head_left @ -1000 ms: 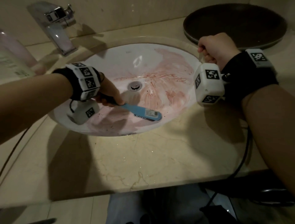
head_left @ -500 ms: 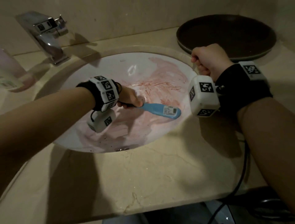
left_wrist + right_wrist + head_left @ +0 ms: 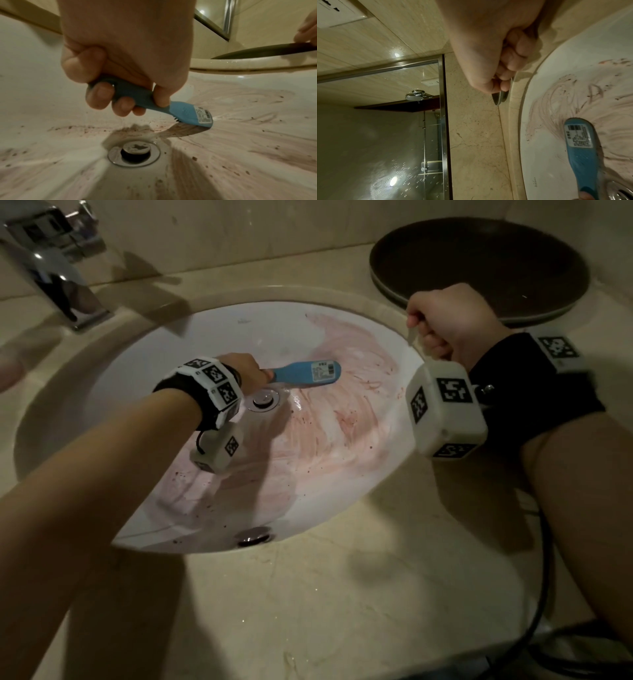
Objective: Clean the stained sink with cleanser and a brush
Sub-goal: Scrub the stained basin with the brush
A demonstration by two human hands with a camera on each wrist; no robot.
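Left hand [image 3: 120, 56], fingers [image 3: 99, 96] wrapped round blue brush [image 3: 305, 373], bristles down on stained sink [image 3: 342, 440] at drain's [image 3: 263, 398] one o'clock; right hand [image 3: 448, 320] fisted around a thin grey object [image 3: 500, 96] over the three o'clock rim.

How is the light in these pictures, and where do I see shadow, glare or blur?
Head view: dim, warm light; the arms throw broad shadows on the counter, and the tap at the edge is smeared. Left wrist view: the brush casts a dark shadow on the sink, whose near wall is blurred. Right wrist view: bright glare spots on the glass door; straight edges look bent.
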